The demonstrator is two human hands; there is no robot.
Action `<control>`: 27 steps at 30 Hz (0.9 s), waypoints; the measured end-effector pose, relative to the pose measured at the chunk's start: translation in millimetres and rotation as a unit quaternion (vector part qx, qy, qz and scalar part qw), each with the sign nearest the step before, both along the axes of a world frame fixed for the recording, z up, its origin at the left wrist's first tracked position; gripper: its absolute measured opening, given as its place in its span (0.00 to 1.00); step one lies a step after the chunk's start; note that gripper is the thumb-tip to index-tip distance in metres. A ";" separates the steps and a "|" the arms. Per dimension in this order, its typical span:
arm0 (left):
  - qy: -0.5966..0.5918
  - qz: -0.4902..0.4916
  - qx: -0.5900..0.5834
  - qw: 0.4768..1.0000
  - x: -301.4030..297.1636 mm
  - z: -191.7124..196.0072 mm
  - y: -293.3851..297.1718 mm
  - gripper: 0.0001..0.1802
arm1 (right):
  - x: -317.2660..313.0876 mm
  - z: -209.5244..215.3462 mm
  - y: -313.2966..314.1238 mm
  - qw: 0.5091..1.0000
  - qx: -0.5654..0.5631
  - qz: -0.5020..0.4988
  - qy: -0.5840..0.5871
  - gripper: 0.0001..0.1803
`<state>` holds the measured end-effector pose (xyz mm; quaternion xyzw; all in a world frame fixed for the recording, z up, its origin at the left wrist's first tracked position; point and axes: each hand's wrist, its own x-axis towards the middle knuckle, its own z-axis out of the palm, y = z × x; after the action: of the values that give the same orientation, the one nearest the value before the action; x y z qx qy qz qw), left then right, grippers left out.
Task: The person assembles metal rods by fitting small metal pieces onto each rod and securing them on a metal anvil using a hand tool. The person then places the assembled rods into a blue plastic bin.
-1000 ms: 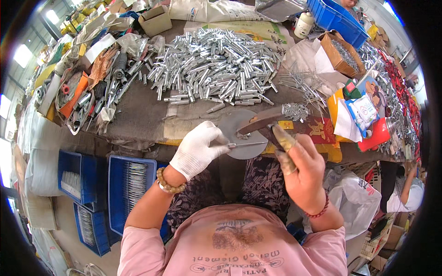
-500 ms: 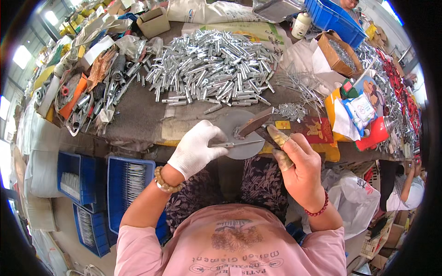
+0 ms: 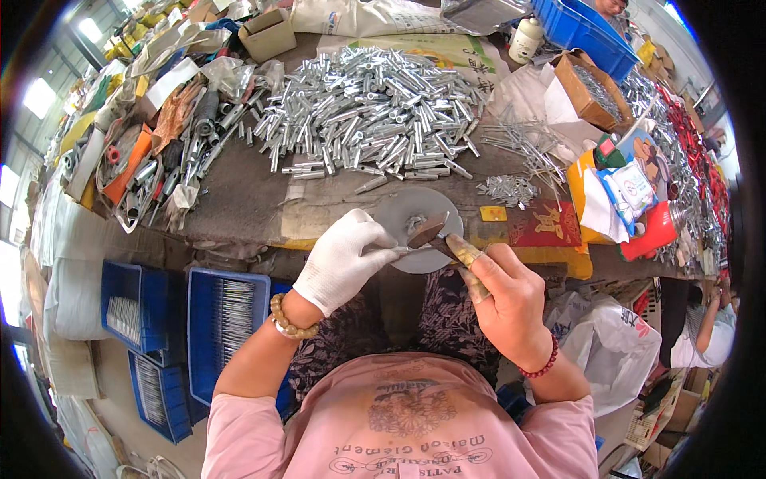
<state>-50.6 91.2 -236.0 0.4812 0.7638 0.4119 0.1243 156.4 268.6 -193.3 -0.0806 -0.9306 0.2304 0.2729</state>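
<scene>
My left hand [image 3: 343, 259], in a white glove, pinches a thin metal rod [image 3: 403, 250] over a round grey metal disc [image 3: 439, 203]. The disc lies at the table's front edge, in front of my lap. My right hand [image 3: 507, 291], with yellowish wraps on its fingers, grips a hammer [image 3: 428, 229]. Its worn, rusty head is low over the disc, by the rod's right end. Whether the head touches the rod I cannot tell. Behind the head, a small greyish lump [image 3: 415, 221] shows at the disc's middle.
A big heap of metal tubes [image 3: 375, 116] covers the table's middle. Small metal pins [image 3: 508, 190] and long thin rods [image 3: 527, 148] lie to its right. Tools [image 3: 163, 172] crowd the left side. Blue bins [image 3: 190, 335] of rods stand at lower left. A red bottle [image 3: 650, 231] lies at right.
The hammer has come down and toward me, its head now by the rod's right end. My right hand has moved slightly left and down. My left hand keeps its pinch on the rod.
</scene>
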 end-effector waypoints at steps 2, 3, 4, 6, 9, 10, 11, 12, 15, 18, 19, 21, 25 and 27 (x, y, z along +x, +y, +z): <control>0.002 -0.003 -0.003 1.000 0.4 -1.3 0.0 0.09 | -0.1 -3.2 -0.8 1.000 0.014 -0.006 0.003 0.27; 0.017 -0.007 0.003 1.000 0.8 -1.6 0.2 0.09 | 0.1 -6.5 -2.3 1.000 0.014 -0.005 0.003 0.27; 0.031 -0.011 0.009 0.999 0.9 -1.8 0.0 0.09 | 0.5 -10.4 -4.3 0.999 0.048 -0.006 0.003 0.27; 0.047 -0.016 0.033 0.998 -0.7 -10.6 -0.7 0.08 | -1.4 -11.9 -5.9 0.997 0.082 -0.007 0.003 0.28; 0.059 -0.023 0.056 0.996 0.9 -9.0 -0.4 0.07 | -4.2 -6.9 -4.1 0.994 0.105 -0.002 -0.021 0.27; 0.055 -0.023 0.055 0.997 1.7 -8.0 -1.0 0.06 | -2.9 -2.0 -4.4 0.996 0.093 -0.006 0.017 0.27; 0.055 -0.021 0.054 0.997 2.4 -9.0 -1.0 0.06 | -1.8 3.5 -4.8 0.995 0.080 -0.011 0.055 0.27; 0.060 -0.013 0.071 0.996 3.2 -10.0 -0.6 0.06 | -2.9 9.1 -7.6 0.990 0.074 -0.011 0.118 0.28; 0.072 -0.013 0.085 0.994 2.9 -12.5 0.2 0.06 | 4.5 -6.3 -6.4 0.989 0.115 0.014 0.089 0.29; 0.087 -0.024 0.069 0.994 1.7 -12.1 -0.4 0.09 | -1.5 -13.0 -7.8 0.987 0.155 0.030 -0.020 0.31; 0.094 -0.025 0.054 0.994 1.4 -11.8 -1.7 0.11 | -2.0 -13.2 -8.0 0.987 0.157 0.029 -0.026 0.31; 0.088 -0.022 0.058 0.994 2.1 -12.4 -0.7 0.12 | -6.3 -10.3 -4.5 0.990 0.134 0.030 -0.004 0.31; 0.068 -0.018 0.084 0.994 0.6 -14.9 -1.9 0.12 | -5.8 7.6 -4.7 0.989 0.045 -0.008 0.140 0.26; 0.073 -0.016 0.081 0.994 2.4 -11.5 -2.3 0.11 | 0.1 6.2 -8.2 0.985 0.028 -0.034 0.169 0.25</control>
<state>-48.2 89.0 -247.5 0.5302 0.7273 0.4344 0.0354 156.6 260.3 -187.1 -0.0641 -0.8739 0.2048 0.4362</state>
